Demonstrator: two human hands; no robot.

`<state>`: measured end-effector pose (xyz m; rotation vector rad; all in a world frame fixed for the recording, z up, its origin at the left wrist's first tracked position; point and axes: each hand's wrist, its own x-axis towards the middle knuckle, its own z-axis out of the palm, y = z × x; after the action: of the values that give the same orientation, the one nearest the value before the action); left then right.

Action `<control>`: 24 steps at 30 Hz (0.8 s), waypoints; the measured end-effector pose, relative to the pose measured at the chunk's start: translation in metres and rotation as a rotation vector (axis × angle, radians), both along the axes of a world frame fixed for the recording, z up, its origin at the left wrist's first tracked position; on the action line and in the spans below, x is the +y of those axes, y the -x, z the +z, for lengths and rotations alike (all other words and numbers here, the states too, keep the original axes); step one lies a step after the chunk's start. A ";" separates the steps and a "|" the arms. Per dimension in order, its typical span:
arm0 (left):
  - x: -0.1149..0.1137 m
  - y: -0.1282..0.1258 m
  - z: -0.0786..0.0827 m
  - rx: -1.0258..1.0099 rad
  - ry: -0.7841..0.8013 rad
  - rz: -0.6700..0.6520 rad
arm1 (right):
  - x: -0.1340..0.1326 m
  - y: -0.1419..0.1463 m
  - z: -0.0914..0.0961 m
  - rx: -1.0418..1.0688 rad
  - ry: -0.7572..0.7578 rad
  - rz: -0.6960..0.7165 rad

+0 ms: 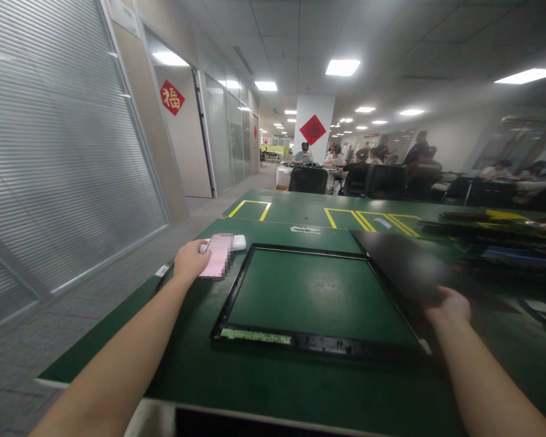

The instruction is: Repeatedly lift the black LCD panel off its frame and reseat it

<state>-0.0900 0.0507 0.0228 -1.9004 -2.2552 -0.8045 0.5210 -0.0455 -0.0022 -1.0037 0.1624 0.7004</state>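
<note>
My left hand (192, 261) is closed round the near left side of a phone (216, 258) with a pink screen, part of which is pixelated. Just behind the phone lies a small white object (239, 243). With its fingers on the edge of a thin dark panel (398, 261), my right hand (451, 308) grips it at the right; the panel's near part is blurred. Between my hands a black rectangular frame (312, 344) lies flat on the green table (318, 291). A light green strip (256, 336) runs along the frame's near left edge.
Stacked dark flat parts (505, 243) sit at the right. Yellow tape outlines (350, 218) mark the far tabletop, near a small clear packet (306, 230). A black chair (308, 180) stands beyond the table, and several people sit at desks farther back.
</note>
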 end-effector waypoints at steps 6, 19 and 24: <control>-0.012 0.000 -0.002 -0.176 -0.036 0.023 | -0.003 0.007 0.007 0.016 0.011 -0.024; -0.028 0.003 -0.006 -0.241 0.008 0.018 | -0.004 0.008 0.007 -0.017 0.013 -0.028; -0.036 -0.001 -0.007 -0.184 0.023 0.016 | -0.005 0.012 0.010 -0.005 -0.012 -0.019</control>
<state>-0.0892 0.0143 0.0160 -1.8869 -2.3902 -0.9932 0.5087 -0.0506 0.0082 -0.9909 0.1633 0.6811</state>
